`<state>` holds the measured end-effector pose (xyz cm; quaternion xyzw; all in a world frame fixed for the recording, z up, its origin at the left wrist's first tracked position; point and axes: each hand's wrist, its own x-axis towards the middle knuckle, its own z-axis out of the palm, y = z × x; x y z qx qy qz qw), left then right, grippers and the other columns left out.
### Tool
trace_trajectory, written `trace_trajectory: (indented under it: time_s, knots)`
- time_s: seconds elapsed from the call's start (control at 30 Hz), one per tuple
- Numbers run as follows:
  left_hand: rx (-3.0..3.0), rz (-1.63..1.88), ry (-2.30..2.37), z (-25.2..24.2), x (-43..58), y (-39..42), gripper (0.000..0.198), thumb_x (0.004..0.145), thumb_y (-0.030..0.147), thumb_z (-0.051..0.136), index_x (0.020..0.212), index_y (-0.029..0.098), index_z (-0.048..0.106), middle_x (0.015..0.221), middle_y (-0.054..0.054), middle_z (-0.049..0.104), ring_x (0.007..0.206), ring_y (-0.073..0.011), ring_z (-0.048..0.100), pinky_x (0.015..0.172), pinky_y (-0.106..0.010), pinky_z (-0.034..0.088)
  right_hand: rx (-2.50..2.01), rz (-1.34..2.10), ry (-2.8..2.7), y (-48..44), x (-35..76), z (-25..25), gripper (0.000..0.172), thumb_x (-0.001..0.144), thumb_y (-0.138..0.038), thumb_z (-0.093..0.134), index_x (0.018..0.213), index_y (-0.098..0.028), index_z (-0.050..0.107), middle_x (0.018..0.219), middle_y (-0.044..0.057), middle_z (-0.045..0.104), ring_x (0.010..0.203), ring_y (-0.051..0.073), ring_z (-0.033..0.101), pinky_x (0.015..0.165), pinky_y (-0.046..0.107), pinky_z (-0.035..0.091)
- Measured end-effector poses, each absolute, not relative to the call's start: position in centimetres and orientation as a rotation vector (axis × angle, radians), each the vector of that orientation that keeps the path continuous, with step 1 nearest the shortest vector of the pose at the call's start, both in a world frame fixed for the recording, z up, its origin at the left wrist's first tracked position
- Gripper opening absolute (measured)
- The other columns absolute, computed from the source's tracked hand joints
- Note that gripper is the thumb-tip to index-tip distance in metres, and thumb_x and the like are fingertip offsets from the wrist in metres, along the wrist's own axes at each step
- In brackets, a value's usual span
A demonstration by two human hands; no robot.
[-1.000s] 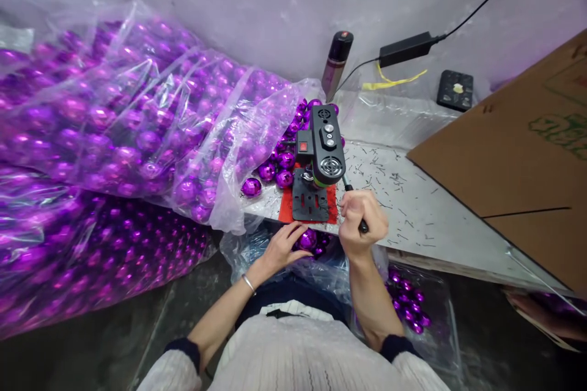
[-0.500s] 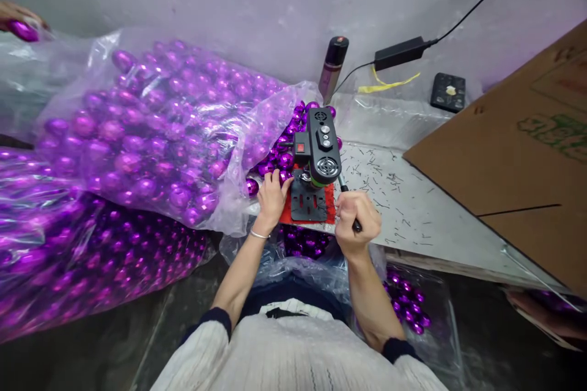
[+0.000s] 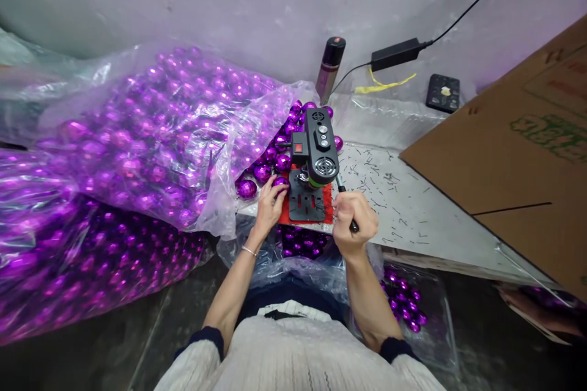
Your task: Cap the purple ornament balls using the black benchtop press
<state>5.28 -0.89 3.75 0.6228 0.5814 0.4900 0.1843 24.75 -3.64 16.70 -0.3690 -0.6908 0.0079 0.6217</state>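
A pale wall [image 3: 206, 0] rises behind a light work surface [image 3: 408, 220] strewn with short dark bits; take the black press [image 3: 323, 140] as the centre of the dial.

At eight o'clock, the left hand [image 3: 269, 204] has its thumb and fingers curled together around a purple ball [image 3: 281, 182], which sits just beside the press's base plate [image 3: 302, 211]. At five o'clock, the right hand [image 3: 355, 219] is wrapped in a fist around the lever handle [image 3: 354, 226].

The ball looks like a thin, shiny, faceted shell, so I would expect it to be light, stiff, a little slippery, and likely to dent or crack if squeezed hard. It would probably roll if nudged. A gentle pinch across its widest part, thumb opposite two fingers, should suit it best. The handle seems firm and can take a full grip.

Farther out, more loose balls [image 3: 262, 173] lie between eight and ten o'clock, spilling from a clear bag [image 3: 174, 116] at nine. Below the surface's edge, near seven, more balls lie in open plastic [image 3: 302, 243]. A spray can [image 3: 329, 67] stands at twelve, and a cardboard box [image 3: 504, 153] leans in at three.
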Motion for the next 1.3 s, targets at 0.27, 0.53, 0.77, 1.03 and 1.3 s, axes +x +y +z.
trace_trajectory:
  time_s: [0.27, 0.53, 0.77, 1.03, 1.3]
  knots:
    - [1.416, 1.252, 1.783, 5.0, 4.9, 0.3, 0.061, 0.085, 0.055, 0.074, 0.130, 0.014, 0.065, 0.127, -0.017, 0.072, 0.123, -0.0313, 0.067, 0.110, -0.047, 0.050, -0.841, 0.033, -1.572, -3.5, 24.7, 16.6, 0.029, 0.095, -0.008, 0.050, 0.070, -0.022, 0.049, 0.066, -0.002, 0.057, 0.063, 0.012, 0.056, 0.057, 0.027, 0.041]
    - [0.679, 1.267, 1.275, 6.0, 4.3, -0.4, 0.057, 0.088, 0.067, 0.064, 0.109, 0.014, 0.073, 0.107, -0.016, 0.078, 0.099, -0.0267, 0.077, 0.093, -0.047, 0.062, -0.877, 0.081, -1.499, -3.4, 24.3, 17.6, 0.033, 0.098, -0.015, 0.050, 0.066, -0.022, 0.049, 0.063, -0.001, 0.055, 0.060, 0.012, 0.055, 0.057, 0.030, 0.039]
    - [0.887, 1.263, 1.303, 5.2, 7.3, -1.3, 0.053, 0.084, 0.051, 0.077, 0.126, 0.020, 0.069, 0.122, -0.010, 0.076, 0.113, -0.0263, 0.073, 0.103, -0.046, 0.059, -0.848, 0.065, -1.510, -3.3, 24.4, 17.2, 0.032, 0.098, -0.014, 0.050, 0.067, -0.022, 0.048, 0.062, -0.002, 0.055, 0.060, 0.012, 0.055, 0.055, 0.029, 0.039]
    - [1.509, 1.189, 1.535, 5.5, 9.4, -2.0, 0.063, 0.082, 0.046, 0.082, 0.136, 0.019, 0.063, 0.134, -0.014, 0.071, 0.127, -0.0314, 0.066, 0.113, -0.048, 0.050, -0.875, 0.046, -1.576, -3.7, 24.9, 16.9, 0.029, 0.097, -0.011, 0.049, 0.070, -0.022, 0.050, 0.066, -0.001, 0.058, 0.063, 0.012, 0.057, 0.058, 0.028, 0.042]
    - [1.805, 1.252, 1.518, 3.6, 10.2, -1.3, 0.061, 0.085, 0.048, 0.078, 0.138, 0.023, 0.060, 0.135, -0.013, 0.067, 0.129, -0.0292, 0.063, 0.111, -0.049, 0.050, -0.849, 0.021, -1.607, -3.6, 25.0, 17.1, 0.029, 0.096, -0.011, 0.049, 0.070, -0.022, 0.052, 0.064, -0.001, 0.060, 0.061, 0.013, 0.059, 0.056, 0.027, 0.044]
